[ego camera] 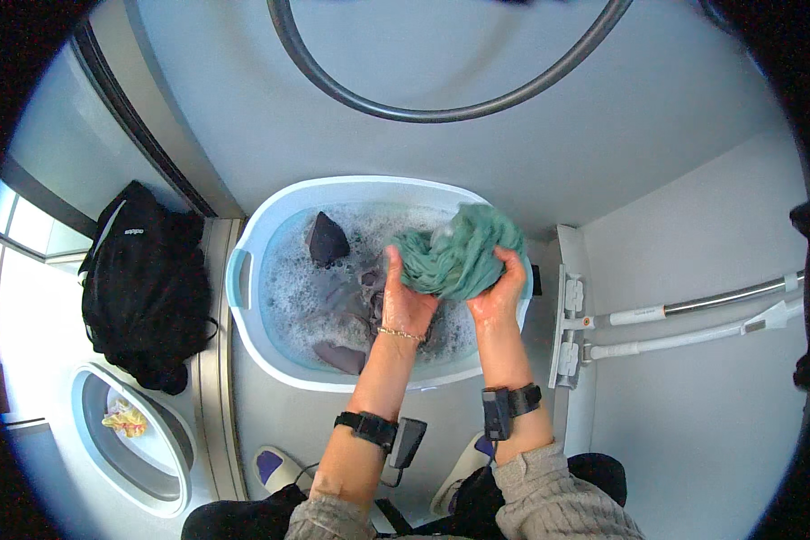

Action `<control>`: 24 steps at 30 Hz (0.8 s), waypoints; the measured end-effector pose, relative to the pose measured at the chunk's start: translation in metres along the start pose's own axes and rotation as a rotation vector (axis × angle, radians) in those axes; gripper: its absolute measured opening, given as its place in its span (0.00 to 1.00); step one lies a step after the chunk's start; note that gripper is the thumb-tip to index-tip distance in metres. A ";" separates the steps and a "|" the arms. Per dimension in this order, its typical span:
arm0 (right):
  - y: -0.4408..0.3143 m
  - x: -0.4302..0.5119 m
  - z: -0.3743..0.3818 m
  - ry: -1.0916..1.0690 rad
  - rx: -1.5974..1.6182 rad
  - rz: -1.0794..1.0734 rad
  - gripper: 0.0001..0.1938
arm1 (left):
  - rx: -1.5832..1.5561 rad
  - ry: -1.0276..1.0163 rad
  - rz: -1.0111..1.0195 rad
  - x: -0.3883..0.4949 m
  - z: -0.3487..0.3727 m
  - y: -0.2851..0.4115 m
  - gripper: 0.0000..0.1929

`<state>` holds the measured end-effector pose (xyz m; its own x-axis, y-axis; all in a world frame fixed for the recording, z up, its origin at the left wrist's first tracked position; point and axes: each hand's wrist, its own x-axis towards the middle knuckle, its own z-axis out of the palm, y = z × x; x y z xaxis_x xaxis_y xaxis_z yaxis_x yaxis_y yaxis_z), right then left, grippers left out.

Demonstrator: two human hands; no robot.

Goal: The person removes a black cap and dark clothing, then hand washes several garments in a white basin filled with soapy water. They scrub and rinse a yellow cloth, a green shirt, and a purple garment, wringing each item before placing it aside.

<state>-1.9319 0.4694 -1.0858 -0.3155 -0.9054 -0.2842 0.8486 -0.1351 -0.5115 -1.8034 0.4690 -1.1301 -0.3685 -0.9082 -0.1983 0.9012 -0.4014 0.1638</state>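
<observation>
A bunched green cloth [455, 253] is held above the right side of a white oval plastic tub [248, 341]. My left hand [405, 293] grips its near left side, thumb up along the fabric. On the other side, my right hand [499, 290] clasps its near right edge. Soapy water [290, 297] with white foam fills much of the tub. A dark cloth [327, 239] pokes up through the foam at the back left, and a greyish-purple cloth [341, 356] surfaces near the front. More dark fabric lies partly under the suds, its shape unclear.
A black Adidas bag or garment [148, 290] lies left of the metal door sill [219, 364]. A second white basin [182, 466] with a yellow crumpled item [127, 418] stands below it. Mop handles [702, 304] lean at right. A grey hose [439, 116] loops overhead.
</observation>
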 end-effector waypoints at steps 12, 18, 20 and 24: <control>0.096 0.038 -0.086 0.144 -2.034 -0.100 0.32 | 1.218 0.713 -0.106 0.032 -0.136 -0.014 0.28; 0.103 -0.006 -0.053 0.099 -1.582 -0.410 0.24 | 0.462 0.718 -0.239 0.037 -0.125 0.009 0.37; 0.106 -0.034 -0.033 -0.040 -1.587 -0.516 0.22 | 0.360 0.562 -0.260 0.025 -0.109 0.018 0.31; 0.119 -0.009 -0.022 0.284 -1.715 -0.430 0.30 | 0.441 0.550 -0.237 0.014 -0.068 0.031 0.28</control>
<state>-1.8373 0.4705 -1.1615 -0.5865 -0.8077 0.0605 -0.5914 0.3759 -0.7134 -1.7652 0.4518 -1.1935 -0.2700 -0.6477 -0.7125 0.5939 -0.6944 0.4062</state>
